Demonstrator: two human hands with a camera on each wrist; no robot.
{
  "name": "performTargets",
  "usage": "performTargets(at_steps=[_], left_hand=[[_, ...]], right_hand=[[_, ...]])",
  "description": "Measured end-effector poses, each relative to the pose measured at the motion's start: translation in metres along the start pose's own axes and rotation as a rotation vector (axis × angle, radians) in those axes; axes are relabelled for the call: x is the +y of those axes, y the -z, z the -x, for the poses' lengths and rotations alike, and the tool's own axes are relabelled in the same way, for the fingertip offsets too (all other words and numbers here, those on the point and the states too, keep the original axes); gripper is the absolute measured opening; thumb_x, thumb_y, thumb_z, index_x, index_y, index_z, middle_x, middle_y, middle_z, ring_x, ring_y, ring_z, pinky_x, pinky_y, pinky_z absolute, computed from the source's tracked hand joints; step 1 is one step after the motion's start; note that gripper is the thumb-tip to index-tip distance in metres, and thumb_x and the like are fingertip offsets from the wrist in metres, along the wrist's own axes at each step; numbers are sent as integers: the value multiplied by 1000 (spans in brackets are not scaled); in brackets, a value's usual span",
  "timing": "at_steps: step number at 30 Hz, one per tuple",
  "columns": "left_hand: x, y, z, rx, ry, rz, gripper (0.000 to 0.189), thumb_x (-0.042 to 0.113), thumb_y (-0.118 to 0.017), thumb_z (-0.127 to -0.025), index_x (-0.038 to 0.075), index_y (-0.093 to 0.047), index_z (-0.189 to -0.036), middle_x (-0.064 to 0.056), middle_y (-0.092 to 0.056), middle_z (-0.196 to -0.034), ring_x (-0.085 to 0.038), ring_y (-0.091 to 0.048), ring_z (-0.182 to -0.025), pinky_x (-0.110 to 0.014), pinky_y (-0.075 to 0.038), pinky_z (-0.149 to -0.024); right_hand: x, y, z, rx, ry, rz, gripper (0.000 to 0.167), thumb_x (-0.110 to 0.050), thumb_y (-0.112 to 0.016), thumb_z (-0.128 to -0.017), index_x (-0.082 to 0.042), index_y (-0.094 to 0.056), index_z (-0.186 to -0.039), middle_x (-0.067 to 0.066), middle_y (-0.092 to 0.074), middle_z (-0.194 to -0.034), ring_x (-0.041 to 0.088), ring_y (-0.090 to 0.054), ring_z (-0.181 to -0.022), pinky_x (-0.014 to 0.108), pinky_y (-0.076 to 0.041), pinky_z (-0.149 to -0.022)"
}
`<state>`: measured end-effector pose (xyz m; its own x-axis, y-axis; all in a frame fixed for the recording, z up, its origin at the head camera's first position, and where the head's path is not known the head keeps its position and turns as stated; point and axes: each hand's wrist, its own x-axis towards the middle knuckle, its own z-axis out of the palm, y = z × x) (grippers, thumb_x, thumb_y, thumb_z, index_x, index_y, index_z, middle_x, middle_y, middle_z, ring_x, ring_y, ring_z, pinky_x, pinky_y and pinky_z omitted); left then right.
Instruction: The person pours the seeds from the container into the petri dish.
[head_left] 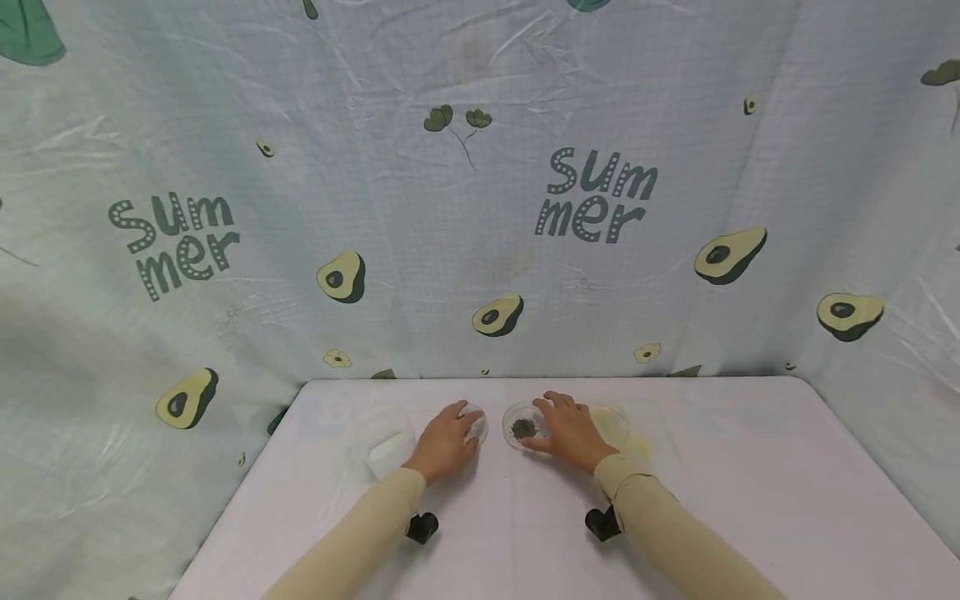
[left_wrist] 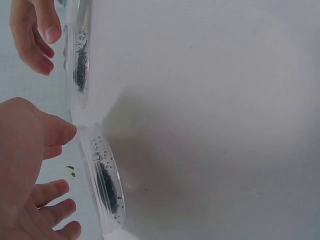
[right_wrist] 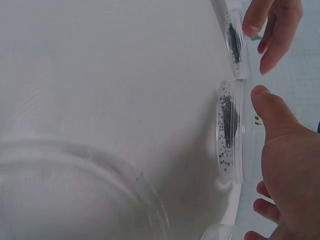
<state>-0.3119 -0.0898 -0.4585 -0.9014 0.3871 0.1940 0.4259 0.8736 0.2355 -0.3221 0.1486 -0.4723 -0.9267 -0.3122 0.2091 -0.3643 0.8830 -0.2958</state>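
Two clear petri dishes with dark granules lie side by side at the table's far middle. My left hand (head_left: 444, 443) is spread above the left petri dish (head_left: 476, 425), partly covering it. In the left wrist view its thumb is near the rim of that dish (left_wrist: 107, 185), and the other fingers stand apart from it. Over the right side of the right petri dish (head_left: 519, 427) is my right hand (head_left: 573, 432), thumb and fingers spread. The right wrist view shows a gap between this thumb and the dish (right_wrist: 230, 132). Neither hand visibly grips anything.
A round clear dish with yellowish contents (head_left: 609, 423) lies beyond my right wrist. Left of my left hand is a whitish translucent object (head_left: 390, 446), its kind unclear. A patterned curtain (head_left: 420, 208) hangs behind the white table (head_left: 517, 533).
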Motion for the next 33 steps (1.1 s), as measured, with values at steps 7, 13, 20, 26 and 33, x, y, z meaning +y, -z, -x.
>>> performTargets(at_steps=[7,13,20,26,33], left_hand=[[-2,11,1,35,-17,7,41,22,-64,-91,11,-59,-130,-18,-50,-142,-34,-47,-133,-49,-41,-108],[-6,21,3,34,-14,-3,43,23,-64,-91,11,-58,-132,-18,-49,-143,-35,-46,-134,-50,-40,-108],[-13,32,8,62,-33,-46,43,23,-66,-89,10,-60,-130,-18,-52,-140,-34,-48,-131,-51,-42,-107],[-17,42,14,84,-15,-62,45,23,-68,-88,8,-59,-130,-19,-52,-139,-35,-48,-131,-52,-42,-106],[-21,49,21,69,43,-54,52,25,-68,-87,6,-55,-134,-18,-49,-142,-35,-45,-134,-52,-38,-109]], right_hand=[[8,4,3,2,-11,36,74,-55,-71,-79,-7,-54,-133,18,-50,-139,37,-46,-129,57,-41,-101],[11,13,8,-7,-17,46,72,-53,-71,-81,-7,-54,-133,18,-49,-139,37,-44,-130,58,-41,-101],[16,20,12,20,-11,54,70,-51,-71,-82,-5,-54,-132,19,-50,-137,38,-45,-129,59,-41,-100],[22,23,15,40,-23,47,71,-51,-71,-81,-6,-54,-132,20,-50,-138,39,-44,-130,60,-40,-101],[26,27,20,33,-44,44,69,-49,-72,-82,-5,-54,-132,20,-50,-137,39,-44,-130,61,-39,-101]])
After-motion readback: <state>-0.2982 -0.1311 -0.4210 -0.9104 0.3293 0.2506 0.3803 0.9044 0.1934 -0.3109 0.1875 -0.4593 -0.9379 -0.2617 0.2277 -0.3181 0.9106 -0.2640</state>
